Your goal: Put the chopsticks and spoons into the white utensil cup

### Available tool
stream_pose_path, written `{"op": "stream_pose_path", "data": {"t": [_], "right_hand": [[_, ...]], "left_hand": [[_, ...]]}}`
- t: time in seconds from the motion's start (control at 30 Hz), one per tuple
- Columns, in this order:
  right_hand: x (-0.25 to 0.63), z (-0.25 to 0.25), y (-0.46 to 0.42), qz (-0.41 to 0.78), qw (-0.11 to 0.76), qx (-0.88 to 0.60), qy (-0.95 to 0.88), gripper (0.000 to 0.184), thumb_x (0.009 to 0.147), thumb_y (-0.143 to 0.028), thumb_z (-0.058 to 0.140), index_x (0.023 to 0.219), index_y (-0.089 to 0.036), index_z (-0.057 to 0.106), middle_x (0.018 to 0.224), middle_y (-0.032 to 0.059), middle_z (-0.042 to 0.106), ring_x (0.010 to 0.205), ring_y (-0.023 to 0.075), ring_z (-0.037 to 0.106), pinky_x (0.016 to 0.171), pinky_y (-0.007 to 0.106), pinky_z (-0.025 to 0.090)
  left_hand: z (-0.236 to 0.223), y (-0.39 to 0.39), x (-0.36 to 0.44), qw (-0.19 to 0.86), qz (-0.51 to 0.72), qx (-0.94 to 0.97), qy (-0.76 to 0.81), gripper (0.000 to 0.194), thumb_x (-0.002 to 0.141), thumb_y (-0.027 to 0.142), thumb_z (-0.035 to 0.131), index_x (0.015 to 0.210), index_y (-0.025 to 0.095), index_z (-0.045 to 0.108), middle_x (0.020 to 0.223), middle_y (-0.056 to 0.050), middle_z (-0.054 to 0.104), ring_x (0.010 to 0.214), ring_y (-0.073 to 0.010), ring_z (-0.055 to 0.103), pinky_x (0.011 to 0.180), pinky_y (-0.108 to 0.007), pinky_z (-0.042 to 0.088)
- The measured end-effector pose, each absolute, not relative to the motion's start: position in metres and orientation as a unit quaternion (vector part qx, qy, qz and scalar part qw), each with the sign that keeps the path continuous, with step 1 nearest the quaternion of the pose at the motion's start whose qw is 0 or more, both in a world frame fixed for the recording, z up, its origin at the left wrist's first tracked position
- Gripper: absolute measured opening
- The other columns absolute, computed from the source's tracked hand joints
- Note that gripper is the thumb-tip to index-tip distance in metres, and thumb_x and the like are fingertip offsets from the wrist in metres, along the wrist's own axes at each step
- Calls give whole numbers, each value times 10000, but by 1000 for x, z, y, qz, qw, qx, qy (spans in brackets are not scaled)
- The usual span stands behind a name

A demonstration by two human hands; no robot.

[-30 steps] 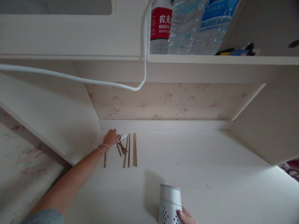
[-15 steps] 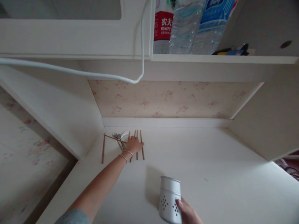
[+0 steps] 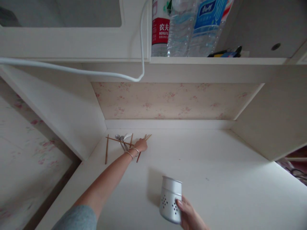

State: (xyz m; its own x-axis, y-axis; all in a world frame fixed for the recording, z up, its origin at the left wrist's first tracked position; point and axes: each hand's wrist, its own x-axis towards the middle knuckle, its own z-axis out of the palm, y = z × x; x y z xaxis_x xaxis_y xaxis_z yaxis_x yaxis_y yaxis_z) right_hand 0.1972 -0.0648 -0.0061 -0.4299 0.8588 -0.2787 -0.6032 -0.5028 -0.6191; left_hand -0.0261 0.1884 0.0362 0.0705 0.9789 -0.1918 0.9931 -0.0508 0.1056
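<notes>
Left hand (image 3: 140, 145) gripping chopsticks (image 3: 138, 157); right hand (image 3: 188, 212) holding canister (image 3: 171, 199); tabletop (image 3: 216, 156) open toward right edge (image 3: 288, 172)

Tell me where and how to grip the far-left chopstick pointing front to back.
Probably mid-length, from above, pinching across its long sides: this chopstick is thin and straight, and the crossing chopstick covers only its far end.

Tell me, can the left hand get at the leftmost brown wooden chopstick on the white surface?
Probably yes: the left hand is close by, and most of the leftmost chopstick lies uncovered. Another thin chopstick crosses its far end, and the hand seems to hold other chopsticks.
</notes>
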Motion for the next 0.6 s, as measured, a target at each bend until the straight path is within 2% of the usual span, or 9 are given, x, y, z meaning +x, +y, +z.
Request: {"op": "stream_pose_path", "data": {"t": [0.27, 0.6], "right_hand": [[198, -6, -66, 815, 445, -292, -229, 453, 724, -386, 774, 1085, -149, 639, 1018, 108, 706, 1004, 273, 643, 907, 373, 464], [200, -15, -65, 817, 451, -285, -221, 427, 761, -351, 752, 1120, -154, 632, 1037, 112, 706, 1006, 264, 647, 904, 373, 465]], "left_hand": [[66, 192, -105, 56, -31, 737, 673, 332, 900, 336, 556, 1184, 163, 555, 1192, -87, 583, 1015, -207, 596, 857, -421, 516], [63, 184, -166, 57, -38, 650, 757, 341, 899, 344, 558, 1185, 158, 552, 1177, -85, 588, 995, -203, 603, 839, -415, 524]]}}
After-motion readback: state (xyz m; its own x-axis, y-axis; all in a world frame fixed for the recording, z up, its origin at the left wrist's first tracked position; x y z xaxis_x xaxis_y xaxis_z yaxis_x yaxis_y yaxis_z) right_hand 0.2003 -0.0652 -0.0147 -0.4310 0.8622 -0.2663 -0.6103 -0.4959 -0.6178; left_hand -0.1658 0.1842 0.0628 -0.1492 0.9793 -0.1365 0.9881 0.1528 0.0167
